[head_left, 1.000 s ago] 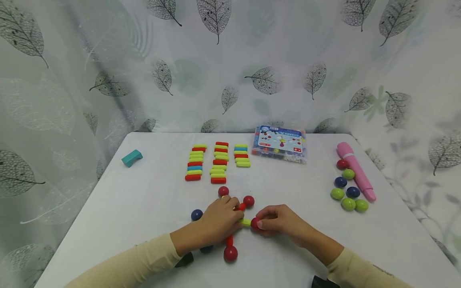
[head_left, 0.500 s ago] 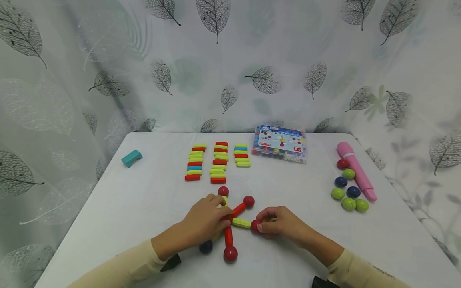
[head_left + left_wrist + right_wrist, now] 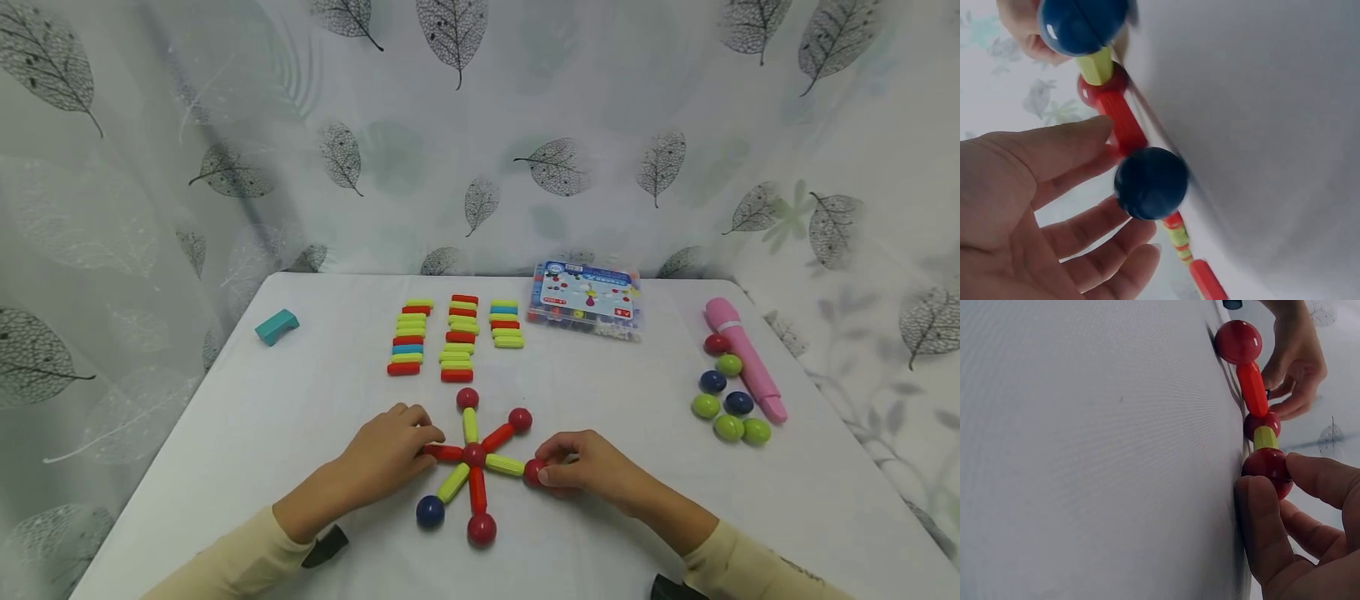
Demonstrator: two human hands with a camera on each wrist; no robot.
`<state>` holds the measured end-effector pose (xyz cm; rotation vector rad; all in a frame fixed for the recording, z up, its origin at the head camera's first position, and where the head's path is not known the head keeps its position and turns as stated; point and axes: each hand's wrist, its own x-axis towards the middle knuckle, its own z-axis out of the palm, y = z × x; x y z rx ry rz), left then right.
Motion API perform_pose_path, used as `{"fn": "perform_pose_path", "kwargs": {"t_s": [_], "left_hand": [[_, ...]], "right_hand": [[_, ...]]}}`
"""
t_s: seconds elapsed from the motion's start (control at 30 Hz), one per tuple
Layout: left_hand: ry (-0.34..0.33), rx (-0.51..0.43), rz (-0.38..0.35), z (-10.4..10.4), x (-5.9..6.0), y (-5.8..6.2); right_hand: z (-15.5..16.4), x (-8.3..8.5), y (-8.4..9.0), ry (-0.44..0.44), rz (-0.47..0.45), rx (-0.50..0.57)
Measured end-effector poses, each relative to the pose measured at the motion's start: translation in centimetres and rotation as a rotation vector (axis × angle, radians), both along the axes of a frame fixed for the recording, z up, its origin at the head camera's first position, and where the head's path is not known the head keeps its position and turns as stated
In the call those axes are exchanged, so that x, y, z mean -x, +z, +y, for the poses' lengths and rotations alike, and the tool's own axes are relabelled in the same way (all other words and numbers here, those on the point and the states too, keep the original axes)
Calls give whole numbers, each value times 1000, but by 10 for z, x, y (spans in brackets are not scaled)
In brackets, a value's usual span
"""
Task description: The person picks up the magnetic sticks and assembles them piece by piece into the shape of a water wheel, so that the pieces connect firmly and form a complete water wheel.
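Observation:
A star-shaped model of balls and rods lies on the white table, with a red ball (image 3: 474, 455) at its hub and red and yellow-green rods radiating outward. My left hand (image 3: 384, 454) pinches the left red rod (image 3: 1124, 124) between thumb and index finger; the other fingers are spread loosely. At that rod's outer end is a dark blue ball (image 3: 1151, 184), hidden by the hand in the head view. My right hand (image 3: 588, 468) pinches the red ball (image 3: 1266, 467) on the right yellow-green rod (image 3: 505, 465). Another dark blue ball (image 3: 431, 512) ends the lower-left rod.
Rows of coloured rods (image 3: 459, 337) lie behind the model. A clear parts box (image 3: 585, 300) stands at the back. Loose balls (image 3: 728, 428) and a pink tube-shaped object (image 3: 750, 367) are at right, a teal block (image 3: 277, 327) at far left.
My left hand has moved left from over the model's middle to the left red rod, uncovering the hub and lower-left rod. The right hand stays on its red ball.

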<state>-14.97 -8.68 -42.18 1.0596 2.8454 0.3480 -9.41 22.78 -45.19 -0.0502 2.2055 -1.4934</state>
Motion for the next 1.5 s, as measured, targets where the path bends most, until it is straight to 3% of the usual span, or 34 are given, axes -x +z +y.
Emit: {"fn": "perform_pose_path", "kwargs": {"t_s": [0.27,0.43,0.53,0.67,0.87,1.1,1.5], "left_hand": [[-9,18,41,0,6,-4],[-6,11,27,0,5,-6],[-15,4,31,-2,4,-6],[-41,-15,51,-3,3,-7],[-122,-47,61,-2,2,-14],[-147,-39,20,-2,-2,-15],[-148,-34,34,-3,-3,-12]], "right_hand": [[2,1,0,7,-5,8],[6,10,10,36,22,-71],[14,34,23,35,120,-182],[16,82,39,39,309,-387],[1,138,39,100,488,-623],[-16,166,19,107,444,-655],[-27,177,17,70,427,-668]]}}
